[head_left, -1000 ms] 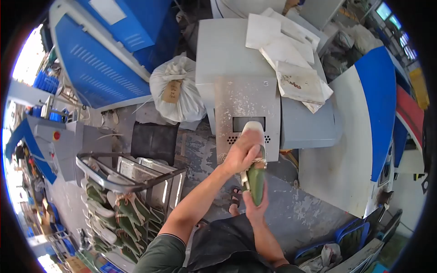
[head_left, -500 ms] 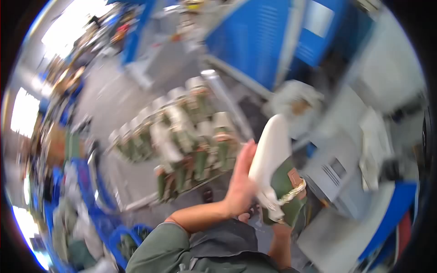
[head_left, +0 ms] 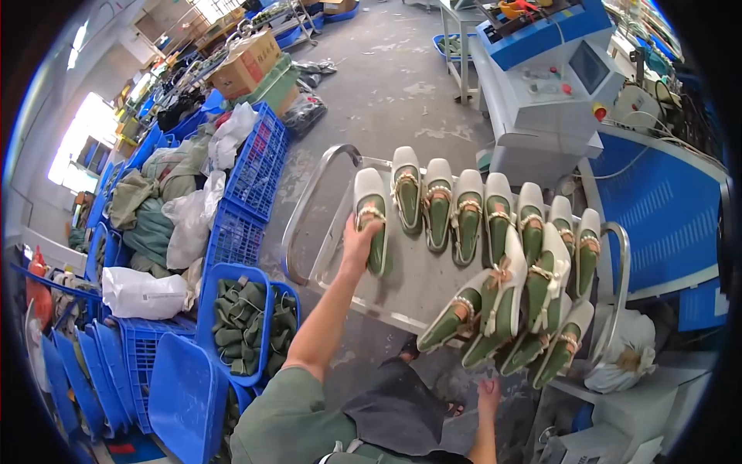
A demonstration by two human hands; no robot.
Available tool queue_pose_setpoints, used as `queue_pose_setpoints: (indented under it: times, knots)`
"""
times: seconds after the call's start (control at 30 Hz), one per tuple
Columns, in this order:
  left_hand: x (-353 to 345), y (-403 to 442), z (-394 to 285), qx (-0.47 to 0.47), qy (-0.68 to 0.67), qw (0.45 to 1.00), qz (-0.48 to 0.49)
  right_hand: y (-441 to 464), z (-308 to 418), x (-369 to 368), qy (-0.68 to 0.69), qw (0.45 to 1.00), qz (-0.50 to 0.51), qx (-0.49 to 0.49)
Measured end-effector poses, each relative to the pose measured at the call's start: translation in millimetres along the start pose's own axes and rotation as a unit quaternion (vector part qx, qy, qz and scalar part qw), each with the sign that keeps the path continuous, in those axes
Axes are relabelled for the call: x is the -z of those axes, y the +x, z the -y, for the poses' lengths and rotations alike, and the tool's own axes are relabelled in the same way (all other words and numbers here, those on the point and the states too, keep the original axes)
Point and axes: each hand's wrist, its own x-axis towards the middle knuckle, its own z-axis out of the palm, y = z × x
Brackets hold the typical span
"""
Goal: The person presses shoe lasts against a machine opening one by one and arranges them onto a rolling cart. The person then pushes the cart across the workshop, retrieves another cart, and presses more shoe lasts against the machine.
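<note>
My left hand (head_left: 358, 243) is closed around a cream shoe (head_left: 369, 184) with a green insole and a beaded strap, at the left end of a row. The shoe's toe points away from me, and its sole is at the bed of the metal cart (head_left: 398, 298). Right beside it stands another shoe (head_left: 406, 193), one of several alike in the row. More shoes (head_left: 498, 298) lie in a nearer group, some overlapping, at the cart's right. My right hand (head_left: 488, 393) hangs low below these shoes, apart from them, fingers loosely extended and holding nothing visible.
Blue crates (head_left: 246, 166) and a blue basin of green pieces (head_left: 239, 317) line the left side. Metal handles (head_left: 290, 224) rise at both cart ends. A machine (head_left: 541, 100) stands beyond the cart, with a blue panel (head_left: 657, 201) at right.
The view has swung left from the grey equipment to the cart. Both hands were at one shoe; now my left hand grips a shoe at the cart and my right hand is lowered, apart.
</note>
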Motion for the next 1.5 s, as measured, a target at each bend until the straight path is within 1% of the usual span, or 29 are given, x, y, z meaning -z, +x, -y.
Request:
queue_pose_setpoints:
  times: [0.03,0.13,0.17,0.23,0.3,0.4,0.47,0.5,0.53,0.57,0.6,0.63,0.7,0.77,0.8,0.83,0.9,0.97,1.03,1.07,1.1,1.17,1.23,1.27,1.3,1.37,1.43,1.47,1.5]
  knots:
    - [6,36,8,0.014,0.018,1.0,-0.006,11,-5,-12,0.036,0.999,-0.009,-0.017]
    - [3,115,40,-0.003,0.106,0.991,-0.08,53,10,-49,-0.148,0.988,-0.018,0.032]
    - [-2,124,42,0.035,0.099,0.993,-0.062,71,8,-66,-0.186,0.981,-0.025,0.04]
    - [8,146,53,0.005,0.125,0.991,-0.037,103,3,-96,-0.232,0.972,-0.034,0.031]
    - [9,125,44,-0.058,0.139,0.988,0.036,123,3,-116,-0.259,0.965,-0.037,0.008]
    - [10,74,34,-0.045,0.204,0.976,0.063,152,8,-135,-0.256,0.966,-0.033,-0.03]
    - [-1,20,31,-0.116,0.268,0.956,-0.009,168,10,-134,-0.225,0.973,-0.018,-0.048]
    - [-19,-13,12,-0.111,0.218,0.968,0.05,170,10,-128,-0.195,0.979,-0.011,-0.055]
    - [-39,-45,-9,-0.091,0.212,0.965,0.126,164,8,-120,-0.151,0.987,0.001,-0.061]
    - [-33,-64,-13,-0.007,0.175,0.937,0.301,158,6,-111,-0.111,0.992,0.01,-0.066]
    - [-42,-78,-18,0.052,0.162,0.829,0.532,141,1,-97,-0.068,0.995,0.015,-0.074]
    - [-52,-93,-21,0.102,0.138,0.667,0.725,114,-6,-83,-0.027,0.996,0.02,-0.08]
    - [-82,-146,13,0.35,0.183,0.454,0.798,52,-13,-54,0.022,0.996,0.019,-0.087]
    - [-81,-181,94,0.346,0.337,0.421,0.768,-21,-4,-19,0.043,0.995,0.006,-0.092]
    - [-84,-202,138,0.406,0.362,0.528,0.653,-59,9,1,0.051,0.994,0.002,-0.092]
    - [-90,-217,181,0.455,0.383,0.608,0.526,-94,9,15,0.032,0.993,-0.026,-0.113]
    - [-118,-240,276,0.388,0.348,0.699,0.49,-157,44,55,0.066,0.992,-0.06,-0.087]
    - [-213,-300,258,0.375,0.267,0.753,0.47,-195,41,83,0.13,0.986,-0.102,-0.037]
    - [-298,-351,261,0.319,0.197,0.772,0.514,-225,69,111,0.029,0.977,-0.213,-0.007]
    - [-332,-378,251,0.355,0.104,0.741,0.56,-236,77,124,-0.024,0.965,-0.26,0.006]
    - [-368,-405,244,0.361,0.094,0.722,0.583,-242,59,130,-0.093,0.938,-0.327,0.061]
    - [-423,-455,222,0.359,0.132,0.652,0.655,-243,46,151,-0.068,0.902,-0.41,0.118]
    - [-466,-510,207,0.338,0.105,0.623,0.698,-237,46,175,0.107,0.876,-0.45,0.137]
    - [-484,-531,210,0.314,0.11,0.606,0.723,-234,62,191,0.268,0.849,-0.437,0.126]
    - [-501,-550,218,0.245,0.135,0.602,0.748,-231,68,204,0.421,0.8,-0.412,0.114]
    - [-524,-581,236,0.103,0.18,0.588,0.782,-214,35,224,0.362,0.788,-0.483,0.118]
    - [-523,-605,255,-0.186,0.112,0.613,0.76,-192,-8,240,0.285,0.781,-0.539,0.132]
    - [-522,-611,263,-0.326,0.072,0.603,0.725,-184,-24,242,0.261,0.78,-0.552,0.138]
    - [-519,-609,269,-0.317,0.03,0.551,0.771,-178,-31,248,0.234,0.778,-0.565,0.143]
